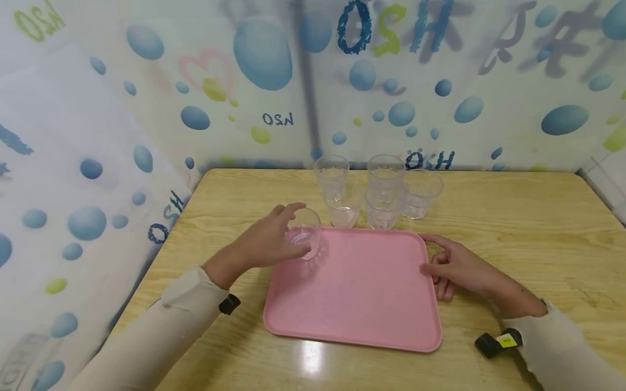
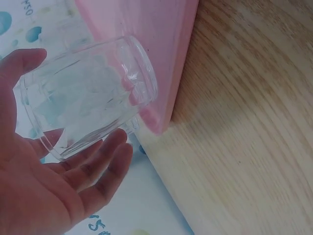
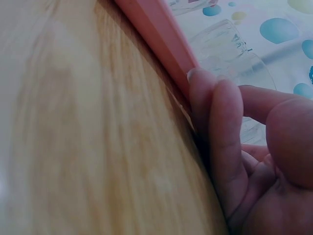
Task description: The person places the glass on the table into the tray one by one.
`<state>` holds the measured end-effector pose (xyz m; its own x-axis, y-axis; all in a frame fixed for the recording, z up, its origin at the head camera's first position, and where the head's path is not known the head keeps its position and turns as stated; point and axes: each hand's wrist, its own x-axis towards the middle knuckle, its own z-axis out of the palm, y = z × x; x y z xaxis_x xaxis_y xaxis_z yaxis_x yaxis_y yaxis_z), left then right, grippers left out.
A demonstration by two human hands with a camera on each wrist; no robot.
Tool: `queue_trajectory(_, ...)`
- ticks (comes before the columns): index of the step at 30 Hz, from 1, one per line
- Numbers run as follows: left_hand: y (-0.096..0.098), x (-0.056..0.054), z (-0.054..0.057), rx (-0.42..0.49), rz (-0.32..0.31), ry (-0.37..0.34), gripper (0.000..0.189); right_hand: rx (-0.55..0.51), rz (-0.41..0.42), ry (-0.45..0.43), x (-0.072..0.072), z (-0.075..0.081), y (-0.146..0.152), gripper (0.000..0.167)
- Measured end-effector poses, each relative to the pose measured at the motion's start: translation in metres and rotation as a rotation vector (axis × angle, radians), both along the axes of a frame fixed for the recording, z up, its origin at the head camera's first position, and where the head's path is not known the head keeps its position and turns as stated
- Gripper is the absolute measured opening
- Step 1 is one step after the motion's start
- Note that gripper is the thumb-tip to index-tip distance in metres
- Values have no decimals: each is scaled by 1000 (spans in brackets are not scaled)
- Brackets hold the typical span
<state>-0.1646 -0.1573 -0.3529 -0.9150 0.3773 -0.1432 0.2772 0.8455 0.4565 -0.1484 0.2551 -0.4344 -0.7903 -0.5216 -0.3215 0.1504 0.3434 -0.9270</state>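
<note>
A clear glass (image 1: 309, 227) stands upright at the far left corner of a pink tray (image 1: 362, 293). My left hand (image 1: 266, 239) holds it from the left, thumb on the near side and forefinger by the rim on the far side. Seen in the left wrist view, the glass (image 2: 93, 93) lies between thumb and curved fingers, its base at the pink surface. At the tray's right side, near the far corner, my right hand (image 1: 457, 266) grips the edge. Its thumb rests on the rim and the forefinger reaches along the corner; the other fingers curl beside the edge.
Several more clear glasses (image 1: 344, 209) stand close together just behind the tray, one glass (image 1: 421, 194) at their right end. All rest on a wooden table (image 1: 528, 233). A wall covering (image 1: 318, 98) with blue dots rises behind the table and along its left side.
</note>
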Motion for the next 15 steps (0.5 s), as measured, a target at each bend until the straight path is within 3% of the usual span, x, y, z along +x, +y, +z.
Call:
queue_trajectory(4,0,-1,3,-63,-18,26,94,4,3,-4,1,-1,0,84)
queue_trajectory(7,3,-6,12,-115,-32,74,95,9,2,0,1,-1,-1,84)
queue_trajectory(11,17,-19,32,-161,-46,117,89,33,-1,8,1,1,-2,83)
queue_trajectory(15,40,-34,43,-222,-68,98,86,43,0,16,1,2,-3,82)
